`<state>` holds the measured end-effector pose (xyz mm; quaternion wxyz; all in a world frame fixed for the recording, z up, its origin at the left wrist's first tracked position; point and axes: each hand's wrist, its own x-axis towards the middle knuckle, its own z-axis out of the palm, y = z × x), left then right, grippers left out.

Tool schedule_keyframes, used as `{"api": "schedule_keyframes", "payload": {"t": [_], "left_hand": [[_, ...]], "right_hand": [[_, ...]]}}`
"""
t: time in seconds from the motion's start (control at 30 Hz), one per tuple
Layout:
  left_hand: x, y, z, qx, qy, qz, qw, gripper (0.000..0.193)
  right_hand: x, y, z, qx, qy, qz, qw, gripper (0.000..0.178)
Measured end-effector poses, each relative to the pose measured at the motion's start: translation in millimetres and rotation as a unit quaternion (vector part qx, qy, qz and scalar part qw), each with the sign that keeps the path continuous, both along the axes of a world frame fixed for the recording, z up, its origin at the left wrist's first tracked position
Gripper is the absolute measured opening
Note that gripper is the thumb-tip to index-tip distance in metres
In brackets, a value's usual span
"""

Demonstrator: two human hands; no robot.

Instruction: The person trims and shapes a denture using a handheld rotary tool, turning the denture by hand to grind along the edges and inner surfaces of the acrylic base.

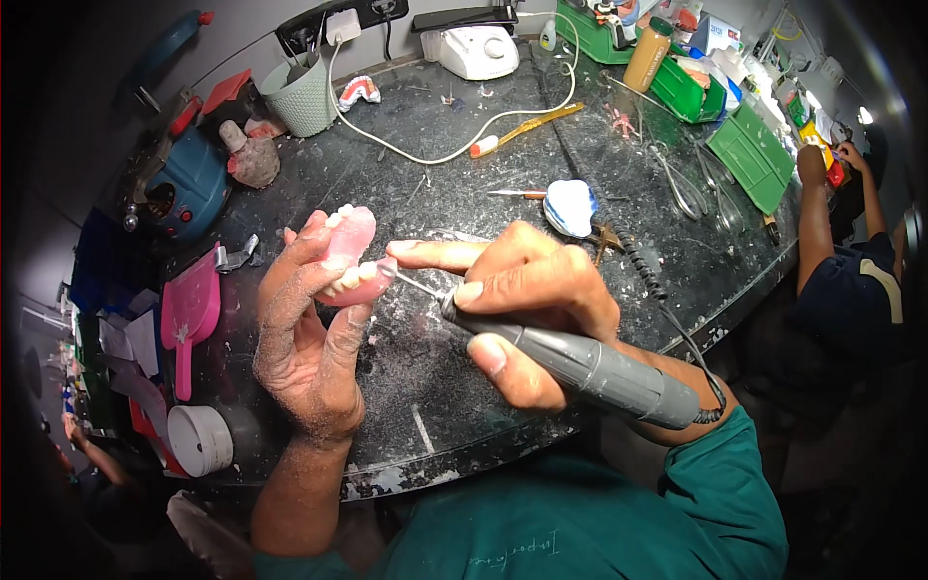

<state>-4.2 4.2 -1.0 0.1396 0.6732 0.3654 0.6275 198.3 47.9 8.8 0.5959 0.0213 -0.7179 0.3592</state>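
Note:
A pink denture (pixel 356 234) with cream teeth is gripped in the dust-covered fingers of my left hand (pixel 314 338), held up above the bench. In my right hand (pixel 541 290) lies a dark grey rotary handpiece (pixel 590 362), its slim shank pointing left. The tip of the bur meets the denture's right end, beside the teeth. My right index finger reaches out to the denture's edge. A coiled cord (pixel 643 271) leads from the back of the handpiece up toward the rear of the bench.
Pale dust covers the dark bench (pixel 435 198). A pink dustpan (pixel 190 309), a white round tub (pixel 200 440) and a blue machine (pixel 184 184) stand left. Behind are a toothbrush (pixel 527 130), a white control box (pixel 478 51) and green bins (pixel 691 92). Another person (pixel 851 261) works at right.

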Motion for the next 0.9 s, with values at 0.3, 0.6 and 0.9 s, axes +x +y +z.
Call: {"api": "schedule_keyframes", "payload": {"t": [0.3,0.6,0.9], "left_hand": [[-1.2,1.1,-1.8,0.006,-0.005,-0.001,1.000,0.037],[1.9,-2.1,2.6,0.013,0.002,0.013,1.000,0.038],[2.1,-2.7,3.8,0.038,0.038,0.045,0.998,0.038]], "right_hand": [[0.4,1.0,-0.4,0.014,-0.010,0.011,1.000,0.032],[-2.2,-3.6,1.2,0.001,-0.004,-0.006,1.000,0.033],[-1.5,-0.6,-1.3,0.020,-0.011,-0.002,1.000,0.034]]}}
